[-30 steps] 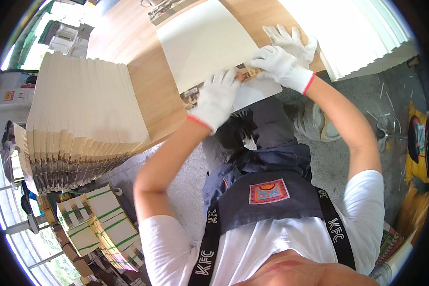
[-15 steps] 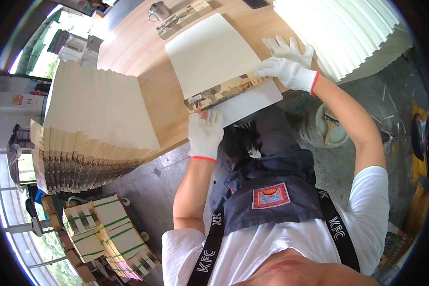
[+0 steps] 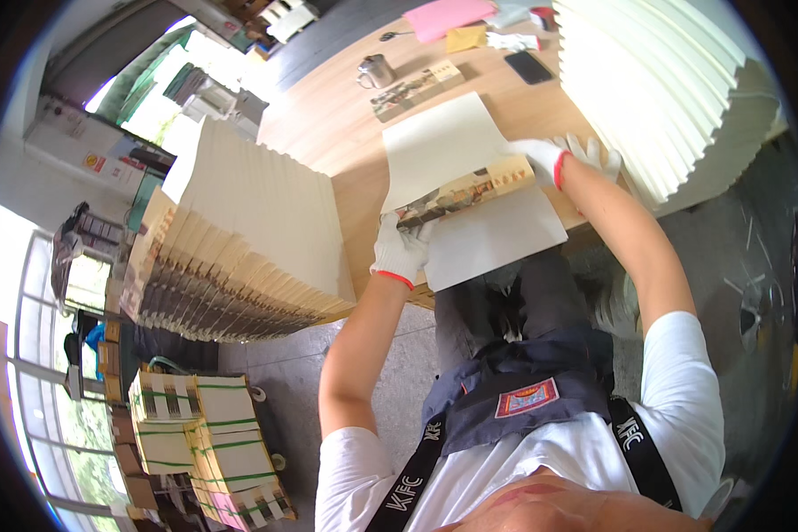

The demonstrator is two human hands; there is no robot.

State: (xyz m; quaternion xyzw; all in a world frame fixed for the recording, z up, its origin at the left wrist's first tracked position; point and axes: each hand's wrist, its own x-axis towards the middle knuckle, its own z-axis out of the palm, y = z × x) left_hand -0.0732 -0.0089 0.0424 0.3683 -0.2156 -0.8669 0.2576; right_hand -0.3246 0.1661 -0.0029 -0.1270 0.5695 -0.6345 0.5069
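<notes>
A large white card sheet [image 3: 496, 241] with a printed brown band [image 3: 465, 191] across its middle lies at the table's near edge. Its far panel rests on the tabletop, the band stands folded up, and the near panel reaches past the edge. My left hand [image 3: 402, 248], in a white glove with a red cuff, grips the band's left end, fingers bent round it. At the opposite end my gloved right hand [image 3: 541, 158] holds the band's corner; its fingertips are partly hidden. Beyond that wrist lies another white glove shape [image 3: 594, 156]; I cannot tell whether it is empty.
Tall stacks of card flank the work: printed-edged sheets [image 3: 257, 222] at left, white ones [image 3: 656, 97] at right. Farther back on the table [image 3: 328, 106] are a metal mug [image 3: 377, 71], a long printed box [image 3: 417, 90] and a phone [image 3: 528, 67]. Strapped bundles [image 3: 199, 426] stand below left.
The view has shifted, showing more of the far table. The printed band is tilted up more, and more of the near panel shows. My left hand has closed round the band's left end.
</notes>
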